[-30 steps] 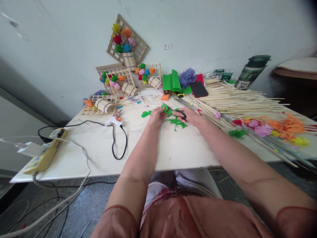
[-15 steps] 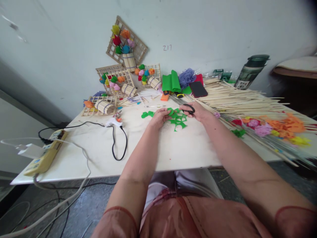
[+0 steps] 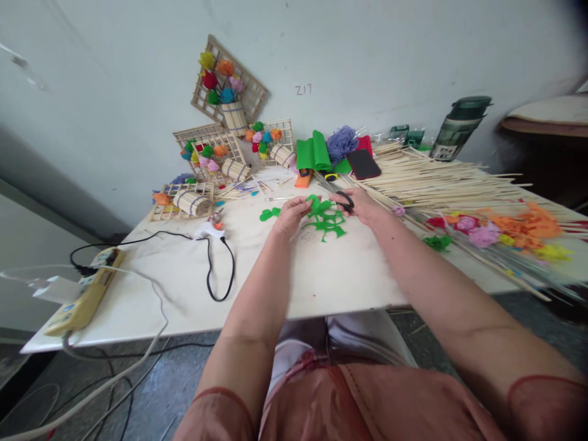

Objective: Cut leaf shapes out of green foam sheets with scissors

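Note:
My left hand pinches a green paper piece with rounded edges, held just above the tabletop. In my right hand is a pair of black-handled scissors; its blades point left toward the green paper and are hard to make out. Under and between the hands lie green paper scraps with curved cut-outs. A few rounded green cut pieces rest on the table just left of my left hand.
Bamboo-stick frames with paper flowers stand at the back left. A glue gun and a power strip are on the left. Behind are green crepe paper and a phone; bamboo sticks and a bottle lie right.
The green piece in my left hand has turned upward a little and shows more of its rounded outline. My right hand still holds the scissors beside it. The view has shifted slightly.

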`<state>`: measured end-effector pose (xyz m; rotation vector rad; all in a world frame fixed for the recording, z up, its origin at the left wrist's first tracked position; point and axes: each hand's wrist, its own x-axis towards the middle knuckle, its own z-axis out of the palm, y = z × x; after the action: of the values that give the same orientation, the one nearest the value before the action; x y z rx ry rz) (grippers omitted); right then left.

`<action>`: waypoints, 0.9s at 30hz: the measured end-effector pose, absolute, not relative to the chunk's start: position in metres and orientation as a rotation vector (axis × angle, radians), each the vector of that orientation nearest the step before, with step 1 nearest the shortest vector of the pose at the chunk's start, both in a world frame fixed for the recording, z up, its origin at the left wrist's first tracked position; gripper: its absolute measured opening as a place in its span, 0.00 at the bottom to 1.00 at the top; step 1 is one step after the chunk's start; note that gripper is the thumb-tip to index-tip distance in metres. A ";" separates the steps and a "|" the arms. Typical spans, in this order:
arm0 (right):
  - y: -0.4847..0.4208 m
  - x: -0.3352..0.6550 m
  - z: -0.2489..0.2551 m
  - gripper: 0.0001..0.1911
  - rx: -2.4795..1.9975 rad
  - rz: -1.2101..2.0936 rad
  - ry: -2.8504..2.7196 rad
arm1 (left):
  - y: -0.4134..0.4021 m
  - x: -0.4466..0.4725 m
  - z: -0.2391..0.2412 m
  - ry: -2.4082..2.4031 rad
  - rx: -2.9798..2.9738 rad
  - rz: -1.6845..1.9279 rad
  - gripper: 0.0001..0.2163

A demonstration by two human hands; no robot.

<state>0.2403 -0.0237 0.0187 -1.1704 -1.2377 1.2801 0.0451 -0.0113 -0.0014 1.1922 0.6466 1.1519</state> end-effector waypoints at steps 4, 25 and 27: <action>-0.024 0.237 0.018 0.13 -1.196 1.246 -1.242 | -0.010 0.047 -0.005 0.680 1.156 1.142 0.11; -0.021 0.213 0.003 0.15 -1.183 1.138 -1.440 | -0.006 0.065 -0.010 0.785 1.069 1.328 0.12; -0.022 0.217 0.007 0.15 -1.194 1.149 -1.430 | -0.004 0.058 -0.008 0.871 1.088 1.412 0.11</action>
<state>0.2165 -0.0216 0.0069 -1.1937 -1.4305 1.1486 0.0576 -0.0041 -0.0082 1.0882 0.8715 1.4119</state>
